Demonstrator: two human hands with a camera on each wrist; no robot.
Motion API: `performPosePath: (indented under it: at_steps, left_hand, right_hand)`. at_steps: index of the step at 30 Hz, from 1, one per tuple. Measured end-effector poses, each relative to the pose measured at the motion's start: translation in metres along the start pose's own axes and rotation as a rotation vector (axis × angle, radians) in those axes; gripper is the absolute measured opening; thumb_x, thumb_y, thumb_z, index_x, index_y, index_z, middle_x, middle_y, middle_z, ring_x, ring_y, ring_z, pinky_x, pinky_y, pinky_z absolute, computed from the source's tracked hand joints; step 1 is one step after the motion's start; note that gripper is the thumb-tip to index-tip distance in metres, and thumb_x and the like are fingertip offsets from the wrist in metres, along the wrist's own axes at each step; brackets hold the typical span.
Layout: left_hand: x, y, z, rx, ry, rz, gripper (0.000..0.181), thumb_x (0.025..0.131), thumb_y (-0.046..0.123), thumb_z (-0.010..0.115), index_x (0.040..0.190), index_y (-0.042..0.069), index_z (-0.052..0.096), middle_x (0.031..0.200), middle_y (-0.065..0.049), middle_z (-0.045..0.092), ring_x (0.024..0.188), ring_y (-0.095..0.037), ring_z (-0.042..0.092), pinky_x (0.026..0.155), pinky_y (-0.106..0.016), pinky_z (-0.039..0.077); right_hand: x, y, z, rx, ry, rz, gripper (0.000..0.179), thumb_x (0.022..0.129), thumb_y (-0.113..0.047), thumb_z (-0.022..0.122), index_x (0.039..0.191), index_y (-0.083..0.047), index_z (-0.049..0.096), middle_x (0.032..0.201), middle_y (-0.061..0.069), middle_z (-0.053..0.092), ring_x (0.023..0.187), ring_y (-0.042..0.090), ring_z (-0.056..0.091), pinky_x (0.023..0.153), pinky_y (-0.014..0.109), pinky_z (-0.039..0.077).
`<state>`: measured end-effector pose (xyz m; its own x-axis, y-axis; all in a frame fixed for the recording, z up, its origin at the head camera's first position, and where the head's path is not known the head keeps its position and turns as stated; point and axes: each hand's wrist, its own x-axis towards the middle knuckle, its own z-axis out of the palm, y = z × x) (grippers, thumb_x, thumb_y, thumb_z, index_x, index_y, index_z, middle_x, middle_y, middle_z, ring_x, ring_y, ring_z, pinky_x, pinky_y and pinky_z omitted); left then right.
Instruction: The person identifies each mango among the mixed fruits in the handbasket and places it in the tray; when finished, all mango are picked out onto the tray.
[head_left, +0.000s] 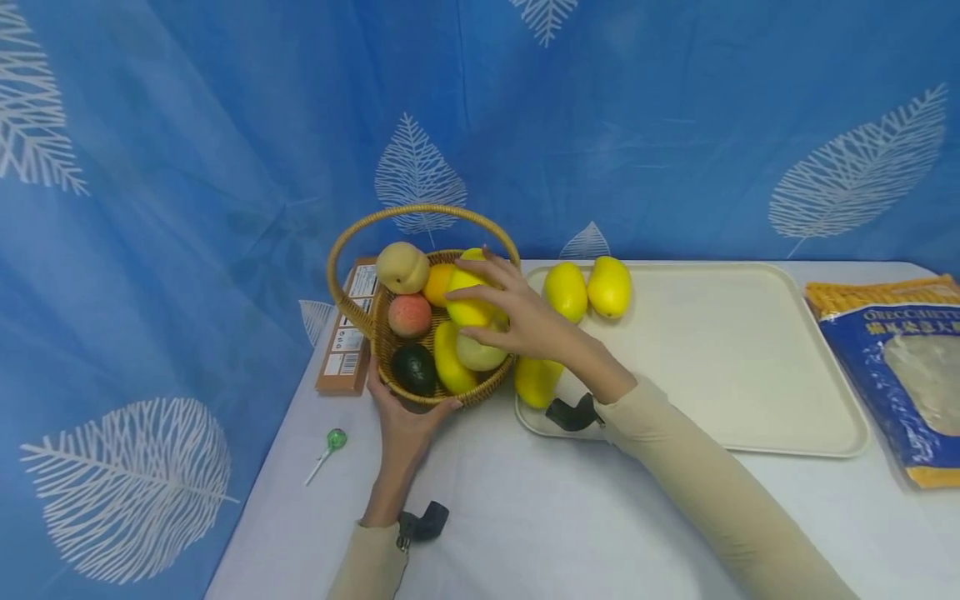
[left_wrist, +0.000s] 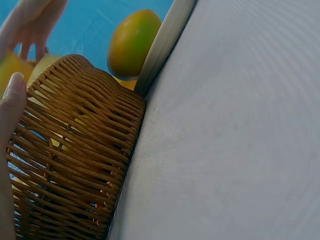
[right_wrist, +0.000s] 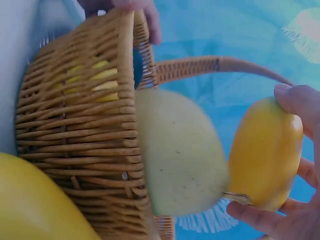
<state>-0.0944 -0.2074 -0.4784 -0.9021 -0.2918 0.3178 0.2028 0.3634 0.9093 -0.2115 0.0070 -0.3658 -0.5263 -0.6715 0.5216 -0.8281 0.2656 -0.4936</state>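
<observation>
My right hand (head_left: pixel 517 312) holds a yellow mango (right_wrist: pixel 265 152) over the right side of a wicker basket (right_wrist: pixel 75 130), thumb at one end and fingertips at the other. Beside the mango, a pale green speckled fruit (right_wrist: pixel 180 150) with a short stem sits at the rim. My left hand (head_left: pixel 405 425) grips the near side of the basket, its thumb (left_wrist: pixel 16 92) along the rim. Inside are a pale peach-like fruit (head_left: pixel 402 267), a pinkish peach (head_left: pixel 410 316), an orange fruit (head_left: pixel 438 285), a dark green avocado (head_left: pixel 414 370) and a long yellow fruit (head_left: pixel 453 362).
A cream tray (head_left: pixel 720 358) lies right of the basket, with mangoes (head_left: pixel 609 287) at its left end. Farther right is a blue and yellow pasta bag (head_left: pixel 911 367). A brown box (head_left: pixel 347 346) lies left of the basket, and a green lollipop (head_left: pixel 337 438) in front. A blue curtain (head_left: pixel 660 125) hangs behind.
</observation>
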Motion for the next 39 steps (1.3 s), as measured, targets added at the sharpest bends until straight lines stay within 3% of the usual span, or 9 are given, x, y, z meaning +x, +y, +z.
performPosePath:
  at_steps: [6,12,18,26,31,39]
  left_hand:
    - [-0.001,0.0,0.0,-0.025,0.001,0.01,0.131,0.064,0.023,0.093,0.157,0.018,0.001,0.163,-0.01,0.009,0.149,-0.031,0.016,0.12,-0.059,0.011]
    - [-0.001,0.004,0.001,-0.029,0.005,-0.021,0.131,0.064,0.021,0.093,0.156,0.015,0.001,0.163,-0.011,0.009,0.149,-0.03,0.016,0.121,-0.059,0.01]
    - [-0.004,0.003,0.002,-0.021,0.025,-0.047,0.13,0.063,0.012,0.092,0.156,0.016,0.001,0.163,-0.008,0.008,0.149,-0.028,0.014,0.122,-0.056,0.01]
    - [-0.003,-0.004,0.003,-0.017,0.02,-0.035,0.13,0.064,0.016,0.092,0.156,0.022,0.002,0.164,-0.003,0.008,0.149,-0.023,0.014,0.122,-0.055,0.01]
    - [-0.003,-0.006,0.002,-0.023,0.018,-0.036,0.132,0.063,0.015,0.092,0.157,0.02,-0.001,0.164,-0.002,0.006,0.15,-0.025,0.013,0.122,-0.056,0.009]
    - [-0.004,-0.008,0.005,-0.045,0.01,-0.03,0.133,0.063,0.014,0.092,0.157,0.021,-0.001,0.164,-0.004,0.005,0.15,-0.025,0.012,0.122,-0.056,0.008]
  right_hand:
    - [-0.035,-0.013,-0.014,0.019,0.057,-0.024,0.044,0.085,-0.02,0.077,0.127,-0.019,0.065,0.152,0.012,0.04,0.15,0.038,0.014,0.117,0.065,0.017]
    - [-0.071,-0.018,-0.026,0.001,0.074,0.023,0.047,0.081,-0.019,0.08,0.126,-0.022,0.066,0.152,0.008,0.041,0.15,0.036,0.016,0.115,0.066,0.021]
    - [-0.106,-0.002,-0.03,-0.041,0.067,0.065,0.048,0.079,-0.017,0.081,0.125,-0.022,0.066,0.151,0.009,0.043,0.148,0.04,0.018,0.114,0.068,0.023]
    - [-0.154,0.02,-0.033,-0.127,0.063,0.096,0.055,0.073,-0.012,0.084,0.125,-0.018,0.065,0.147,0.014,0.046,0.144,0.045,0.023,0.11,0.069,0.027]
    - [-0.172,0.03,-0.029,-0.128,0.038,0.137,0.059,0.069,-0.011,0.086,0.124,-0.015,0.065,0.146,0.018,0.045,0.139,0.05,0.029,0.107,0.069,0.032]
    - [-0.184,0.037,-0.025,-0.111,-0.041,0.23,0.059,0.072,-0.015,0.086,0.126,-0.016,0.064,0.15,0.016,0.04,0.143,0.045,0.025,0.109,0.067,0.032]
